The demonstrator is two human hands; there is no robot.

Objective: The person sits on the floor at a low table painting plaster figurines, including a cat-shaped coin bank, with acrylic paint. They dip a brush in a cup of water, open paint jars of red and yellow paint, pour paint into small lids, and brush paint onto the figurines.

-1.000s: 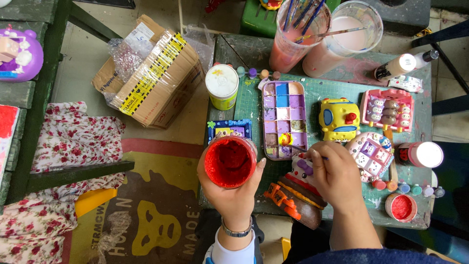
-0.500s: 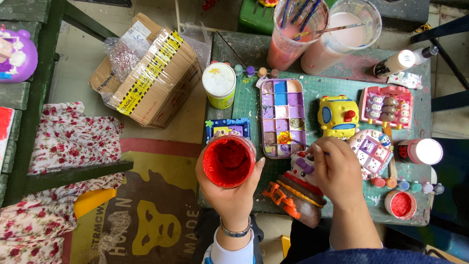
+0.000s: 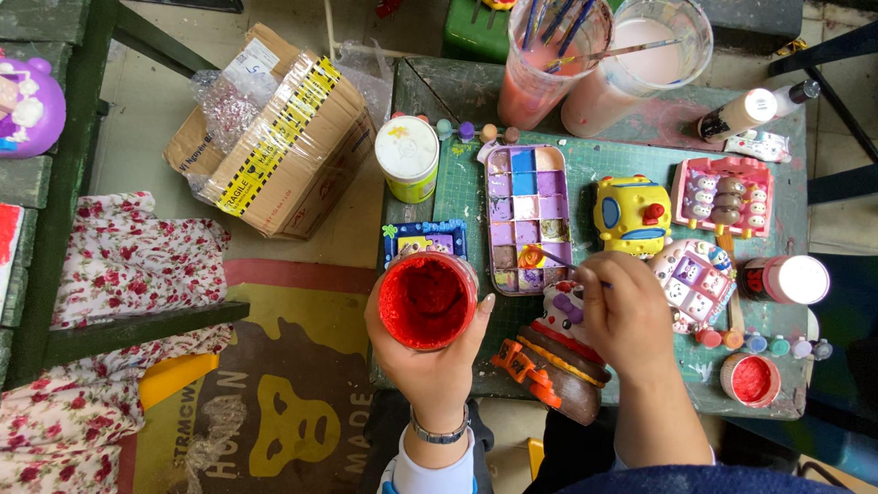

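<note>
The left hand has its grip wrapped around an open jar of red paint, held just off the near-left edge of the green desk. Right of the jar, the right hand pinches a thin brush whose tip rests in the purple paint palette — that hand covers most of the brush handle and part of the brown figurine lying under it. Beyond the palette stand two cups of pinkish water with brushes, cut off by the top edge. Right of the palette sit a yellow toy figure and a pink tray; left of it, a white-lidded tub and, on the floor, a cardboard box.
</note>
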